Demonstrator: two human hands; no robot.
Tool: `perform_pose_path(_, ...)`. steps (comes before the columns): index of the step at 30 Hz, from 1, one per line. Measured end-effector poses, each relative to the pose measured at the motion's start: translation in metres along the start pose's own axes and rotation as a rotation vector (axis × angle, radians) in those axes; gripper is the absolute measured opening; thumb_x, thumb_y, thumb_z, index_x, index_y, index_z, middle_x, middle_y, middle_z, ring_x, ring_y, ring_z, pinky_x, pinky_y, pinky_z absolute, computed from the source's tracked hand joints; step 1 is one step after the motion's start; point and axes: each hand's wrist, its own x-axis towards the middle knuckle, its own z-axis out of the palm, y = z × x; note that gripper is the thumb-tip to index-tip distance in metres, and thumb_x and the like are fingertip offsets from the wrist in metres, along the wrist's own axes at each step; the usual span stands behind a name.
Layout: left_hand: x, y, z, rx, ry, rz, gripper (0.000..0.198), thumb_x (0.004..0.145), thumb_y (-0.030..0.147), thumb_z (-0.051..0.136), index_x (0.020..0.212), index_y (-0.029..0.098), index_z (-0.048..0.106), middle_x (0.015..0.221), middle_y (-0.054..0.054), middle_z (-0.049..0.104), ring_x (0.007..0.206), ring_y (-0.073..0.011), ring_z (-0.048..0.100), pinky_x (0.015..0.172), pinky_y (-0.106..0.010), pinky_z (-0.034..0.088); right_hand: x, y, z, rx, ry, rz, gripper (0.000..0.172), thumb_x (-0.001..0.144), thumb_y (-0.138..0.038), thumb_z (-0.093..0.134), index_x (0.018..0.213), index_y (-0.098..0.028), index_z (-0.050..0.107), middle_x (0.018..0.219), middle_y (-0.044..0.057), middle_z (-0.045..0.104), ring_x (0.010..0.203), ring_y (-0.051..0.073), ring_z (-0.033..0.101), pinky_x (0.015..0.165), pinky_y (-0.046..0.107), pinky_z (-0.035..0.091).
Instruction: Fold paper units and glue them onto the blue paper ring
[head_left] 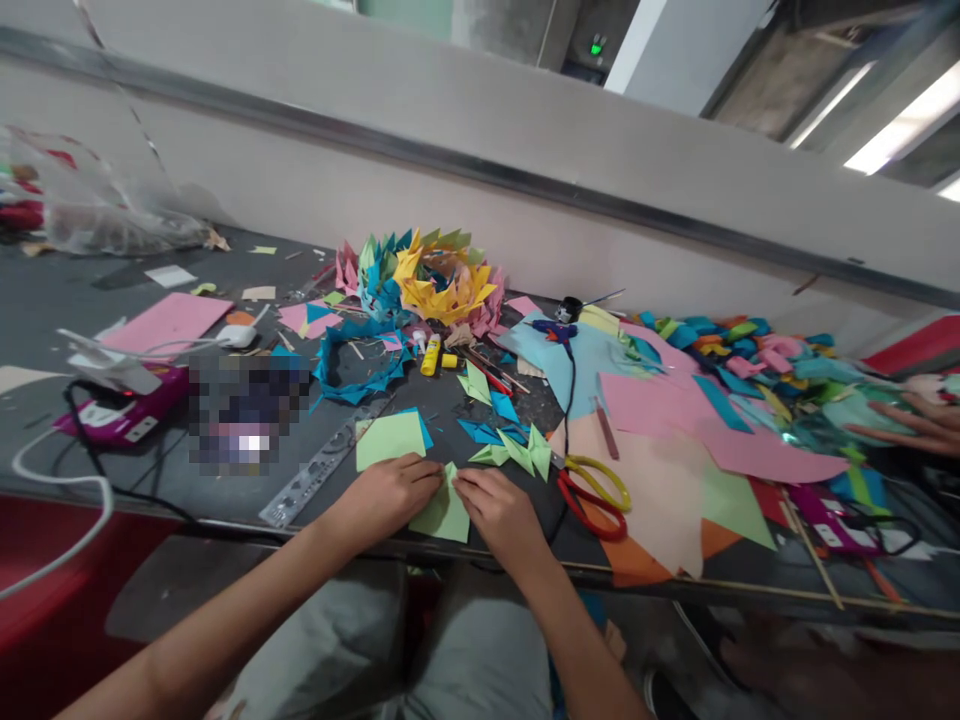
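A light green sheet of paper lies near the table's front edge, its upper corner folded to a point. My left hand presses closed fingers on the paper's upper left fold. From the other side, my right hand pinches the upper right edge. Just beyond my left hand sit more green sheets with blue paper under them. Folded green paper pieces and blue ones lie beyond my right hand. Scissors with red and yellow handles rest to its right. Fingertips are partly hidden against the paper.
A clear ruler lies left of my hands. Farther back are a blue folded-paper ring, colourful paper rings, a yellow glue stick and a glue gun. Purple power strips trail cords. Another person's hand is at right.
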Motion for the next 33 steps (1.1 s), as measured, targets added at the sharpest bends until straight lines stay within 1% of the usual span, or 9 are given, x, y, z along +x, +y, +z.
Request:
perform_pose_path(6,-0.001,0.001,0.003,-0.013,0.019,-0.009,0.020,0.089,0.020,0.040,0.089,0.015,0.059,0.100,-0.006,0.062,0.087,-0.0154,0.056,0.078,-0.028,0.047,0.001,0.000,0.001,0.014,0.020,-0.014,0.022,0.085,-0.013,0.047,0.094,-0.019,0.065,0.094,0.004,0.067,0.084,0.015,0.058,0.076,0.025,0.049)
perform_pose_path(12,-0.002,0.001,0.007,-0.063,0.044,-0.027,0.018,0.088,0.023,0.043,0.088,0.016,0.059,0.102,-0.006,0.061,0.092,-0.0158,0.056,0.081,-0.030,0.047,0.003,-0.003,-0.005,0.033,-0.021,0.000,0.023,0.087,-0.014,0.044,0.095,-0.020,0.065,0.095,0.004,0.066,0.087,0.015,0.057,0.078,0.026,0.048)
perform_pose_path(17,0.003,0.002,0.006,-0.094,0.003,-0.028,0.016,0.086,0.021,0.045,0.090,0.017,0.059,0.113,-0.007,0.059,0.105,-0.0172,0.053,0.085,-0.030,0.046,0.005,0.000,-0.005,0.032,-0.020,-0.011,0.023,0.086,-0.013,0.045,0.094,-0.020,0.065,0.098,0.004,0.066,0.091,0.016,0.056,0.080,0.027,0.048)
perform_pose_path(20,0.008,0.004,0.001,-0.099,-0.041,-0.038,0.016,0.084,0.021,0.046,0.093,0.017,0.059,0.114,-0.007,0.059,0.107,-0.0180,0.052,0.085,-0.030,0.045,0.007,-0.002,-0.005,-0.005,-0.044,-0.029,0.023,0.084,-0.011,0.046,0.093,-0.019,0.065,0.097,0.004,0.067,0.089,0.017,0.056,0.079,0.028,0.047)
perform_pose_path(23,0.008,0.007,-0.004,-0.084,-0.087,-0.081,0.029,0.081,0.027,0.050,0.107,0.015,0.055,0.111,-0.010,0.060,0.104,-0.0204,0.053,0.085,-0.032,0.044,0.007,-0.010,-0.008,-0.085,-0.083,0.007,0.019,0.082,-0.012,0.049,0.090,-0.017,0.065,0.097,0.004,0.067,0.085,0.019,0.056,0.073,0.033,0.045)
perform_pose_path(26,0.004,0.010,-0.006,-0.071,-0.129,-0.093,0.045,0.081,0.038,0.049,0.119,0.014,0.049,0.119,-0.012,0.056,0.109,-0.0231,0.050,0.089,-0.036,0.040,0.001,-0.020,-0.015,-0.157,-0.106,0.074,0.017,0.081,-0.015,0.051,0.091,-0.017,0.065,0.097,0.003,0.068,0.081,0.020,0.055,0.067,0.035,0.041)
perform_pose_path(29,0.000,0.012,-0.006,-0.074,-0.143,-0.101,0.048,0.082,0.044,0.046,0.121,0.016,0.048,0.129,-0.008,0.048,0.119,-0.0241,0.042,0.096,-0.037,0.034,-0.008,-0.026,-0.022,-0.188,-0.117,0.128,0.016,0.081,-0.015,0.051,0.088,-0.018,0.065,0.092,0.002,0.069,0.079,0.020,0.054,0.065,0.034,0.039)
perform_pose_path(32,-0.003,0.016,-0.005,-0.069,-0.129,-0.131,0.048,0.082,0.044,0.046,0.120,0.015,0.049,0.128,-0.009,0.049,0.121,-0.0231,0.040,0.098,-0.035,0.031,-0.010,-0.028,-0.023,-0.184,-0.121,0.179,0.016,0.080,-0.014,0.050,0.079,-0.019,0.065,0.087,0.003,0.069,0.078,0.019,0.054,0.067,0.033,0.038)
perform_pose_path(33,-0.003,0.017,-0.005,-0.071,-0.130,-0.137,0.049,0.082,0.045,0.047,0.120,0.015,0.049,0.127,-0.009,0.050,0.121,-0.0227,0.040,0.098,-0.034,0.031,-0.008,-0.028,-0.022,-0.179,-0.126,0.196,0.016,0.081,-0.015,0.050,0.081,-0.019,0.066,0.085,0.003,0.068,0.078,0.019,0.054,0.067,0.032,0.038)
